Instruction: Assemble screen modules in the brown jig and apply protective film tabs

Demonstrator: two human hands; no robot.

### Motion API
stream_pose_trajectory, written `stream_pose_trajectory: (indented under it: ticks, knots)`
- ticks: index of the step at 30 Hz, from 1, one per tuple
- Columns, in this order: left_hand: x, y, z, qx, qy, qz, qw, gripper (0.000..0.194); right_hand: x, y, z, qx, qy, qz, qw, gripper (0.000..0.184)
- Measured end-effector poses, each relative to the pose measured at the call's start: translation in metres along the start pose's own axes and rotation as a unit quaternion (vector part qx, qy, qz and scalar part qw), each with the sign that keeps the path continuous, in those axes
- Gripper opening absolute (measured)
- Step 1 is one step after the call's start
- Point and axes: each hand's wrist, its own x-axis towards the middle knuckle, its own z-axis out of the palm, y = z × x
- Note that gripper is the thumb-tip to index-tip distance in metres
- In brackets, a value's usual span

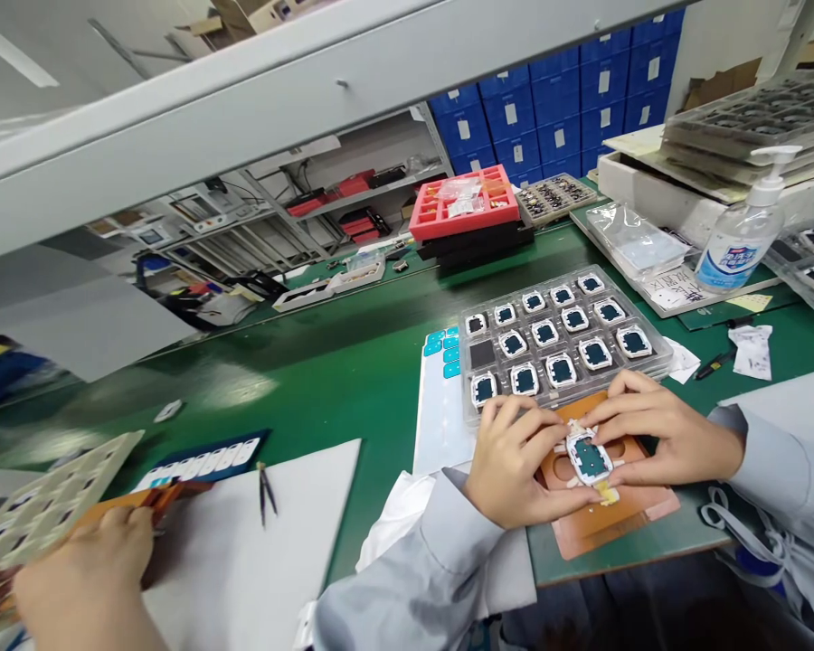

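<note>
white plastic frame (589, 457): smooth, faintly glossy | clear plastic tray (563, 334): glossy, smooth | orange fixture plate (603, 515): matt, material unclear | green tabletop (312, 398): smooth, soft sheen | white paper sheet (244, 542): matt | grey cloth sleeve (427, 579): soft, matt | plastic pump bottle (739, 244): clear, glossy

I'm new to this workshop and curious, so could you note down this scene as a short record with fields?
Left hand: holding white-framed part by its edges
Right hand: holding the same part
Under part: orange plate
Beside: clear tray of similar parts
Also nearby: sanitizer bottle, tweezers
Co-worker: hand at a pale tray
</note>
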Motion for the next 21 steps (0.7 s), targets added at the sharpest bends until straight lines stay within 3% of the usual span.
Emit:
stream_pose_trajectory:
  ticks: [8,11,16,21]
  knots:
    - [-0.001,0.003,-0.002,-0.021,-0.059,-0.037,0.997,0.051,-0.001,-0.003,-0.002,-0.054,-0.061,0.025,0.996,0.029]
    - [-0.001,0.005,-0.001,-0.066,-0.051,-0.044,0.996,0.047,-0.001,-0.004,-0.003,-0.045,-0.07,0.037,0.996,0.03]
    - [0.0,0.007,0.003,-0.128,0.02,-0.047,0.991,0.053,0.0,-0.006,0.001,-0.034,-0.03,0.043,0.998,0.033]
    - [0.0,0.006,0.008,-0.119,0.015,0.011,0.993,0.077,-0.002,-0.006,0.013,0.045,0.051,0.082,0.994,0.042]
